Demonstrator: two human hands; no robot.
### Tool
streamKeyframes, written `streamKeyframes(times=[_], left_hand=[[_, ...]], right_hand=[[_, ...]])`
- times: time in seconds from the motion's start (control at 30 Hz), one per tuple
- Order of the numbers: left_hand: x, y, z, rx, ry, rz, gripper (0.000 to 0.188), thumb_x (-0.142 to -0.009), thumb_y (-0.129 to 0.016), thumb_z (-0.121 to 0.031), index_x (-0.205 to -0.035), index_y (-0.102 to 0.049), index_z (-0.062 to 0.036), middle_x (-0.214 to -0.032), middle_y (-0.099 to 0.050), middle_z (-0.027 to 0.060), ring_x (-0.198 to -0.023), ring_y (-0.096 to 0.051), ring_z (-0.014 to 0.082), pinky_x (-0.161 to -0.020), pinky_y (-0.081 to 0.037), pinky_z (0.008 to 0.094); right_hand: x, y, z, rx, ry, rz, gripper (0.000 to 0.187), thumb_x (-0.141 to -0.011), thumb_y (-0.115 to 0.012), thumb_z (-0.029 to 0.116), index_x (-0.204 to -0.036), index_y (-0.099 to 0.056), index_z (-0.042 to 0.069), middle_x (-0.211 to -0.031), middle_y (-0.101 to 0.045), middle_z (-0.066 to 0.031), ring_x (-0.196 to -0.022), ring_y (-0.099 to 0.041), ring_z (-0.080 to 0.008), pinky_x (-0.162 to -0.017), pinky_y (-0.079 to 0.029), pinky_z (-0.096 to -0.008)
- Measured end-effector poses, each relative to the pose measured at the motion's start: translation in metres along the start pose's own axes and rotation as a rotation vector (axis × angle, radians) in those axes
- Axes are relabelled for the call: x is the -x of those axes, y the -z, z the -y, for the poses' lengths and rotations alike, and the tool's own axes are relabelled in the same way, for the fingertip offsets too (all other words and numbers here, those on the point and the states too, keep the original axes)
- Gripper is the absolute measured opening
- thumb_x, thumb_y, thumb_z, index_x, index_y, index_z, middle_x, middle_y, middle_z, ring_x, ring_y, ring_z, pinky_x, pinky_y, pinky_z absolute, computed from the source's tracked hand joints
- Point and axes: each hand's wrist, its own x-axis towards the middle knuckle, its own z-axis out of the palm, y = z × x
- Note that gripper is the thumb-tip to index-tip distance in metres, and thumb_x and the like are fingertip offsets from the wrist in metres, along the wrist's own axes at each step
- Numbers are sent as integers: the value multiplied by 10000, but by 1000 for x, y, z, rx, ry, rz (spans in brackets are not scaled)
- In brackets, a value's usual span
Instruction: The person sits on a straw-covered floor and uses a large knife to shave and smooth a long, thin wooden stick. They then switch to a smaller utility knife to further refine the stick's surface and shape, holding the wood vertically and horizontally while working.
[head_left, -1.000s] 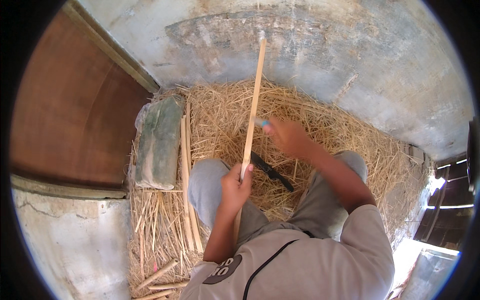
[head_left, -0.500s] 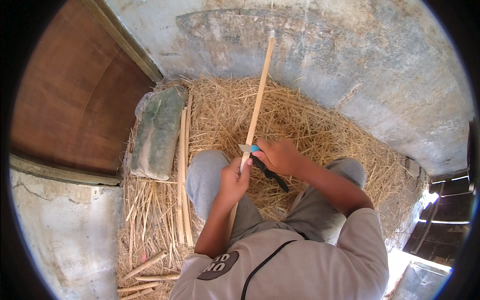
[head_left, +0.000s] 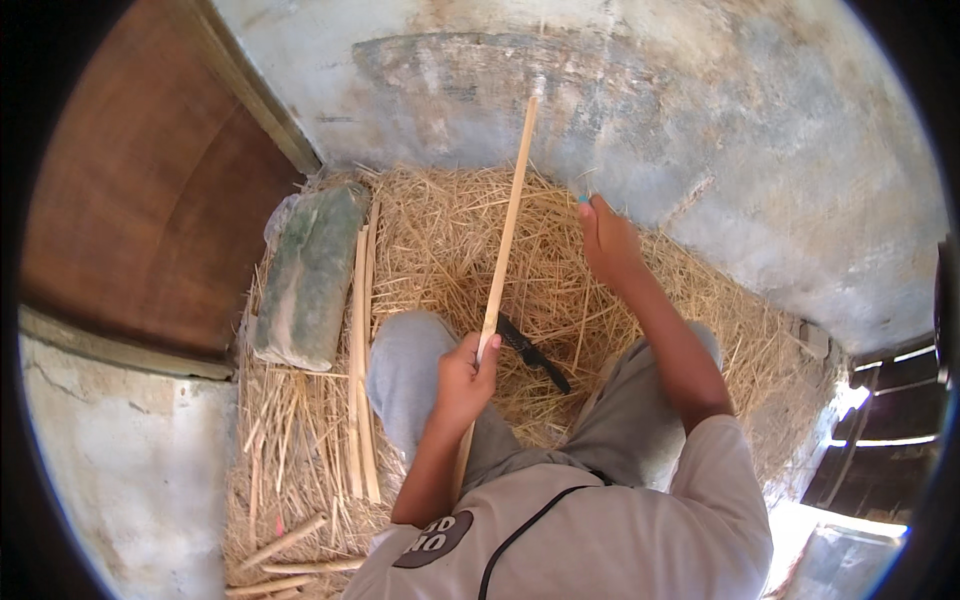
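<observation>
My left hand (head_left: 468, 376) is closed round the lower part of a long pale bamboo or wood strip (head_left: 513, 203). The strip slants up from my lap, and its far end is by the wall. Off to the right of the strip, my right hand (head_left: 609, 243) is closed on a utility knife (head_left: 584, 199); only a bit of its blue part shows beyond the fingers, and the blade cannot be made out. Between my knees a black, long-handled object (head_left: 535, 355), perhaps a knife, lies on the straw.
Straw (head_left: 440, 225) covers the floor. On the left lie a greenish block (head_left: 312, 275), partly in plastic, and several pale strips (head_left: 360, 400). Short sticks (head_left: 285, 540) are at the lower left. A stained wall (head_left: 700, 110) stands ahead, a brown panel (head_left: 150, 190) at the left.
My right hand, with the knife, has moved away from the strip, up and to the right. My left hand keeps its grip, and the strip's far end sits slightly lower.
</observation>
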Motion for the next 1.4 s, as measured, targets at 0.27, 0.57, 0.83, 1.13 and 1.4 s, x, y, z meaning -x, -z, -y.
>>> streamKeyframes(times=[0.27, 0.57, 0.83, 1.13, 1.4], left_hand=[[-7, 2, -8, 41, 41, -25, 221, -1006, -653, -195, -900, -653, -1, -567, -517, 35, -543, -442, 53, -480, -369, 288], [-4, 1, -6, 64, -2, -12, 207, -1035, -613, -193, -949, -669, -13, -626, -532, -44, -590, -431, 21, -502, -354, 254], [-2, 1, -2, 207, 56, 7, 195, -1022, -630, -180, -979, -678, 4, -593, -496, -26, -567, -418, 29, -487, -345, 260], [-1, 3, -2, 141, 16, 2, 207, -1027, -622, -188, -1015, -687, 8, -592, -514, -20, -554, -434, 33, -480, -349, 271], [-8, 2, 4, 154, 45, 18, 221, -1035, -611, -202, -992, -677, 5, -593, -504, -24, -555, -425, 36, -480, -341, 274]], right_hand=[[78, -41, 51, -210, 460, 316, 344, -1074, -446, 382, -960, -492, 61, -613, -569, -163, -538, -595, -387, -495, -440, -484], [81, -43, 49, -35, 592, 281, 386, -1052, -485, 417, -915, -480, 56, -606, -581, -164, -519, -602, -380, -462, -432, -471], [71, -29, 50, -244, 499, 380, 362, -1060, -470, 382, -914, -488, 52, -626, -572, -183, -586, -612, -407, -526, -450, -478], [72, -36, 53, -139, 627, 339, 367, -1047, -495, 399, -932, -497, 51, -589, -565, -170, -526, -601, -393, -489, -445, -478], [65, -50, 45, -25, 655, 226, 396, -1033, -504, 449, -935, -507, 65, -593, -583, -140, -528, -623, -351, -471, -449, -444]])
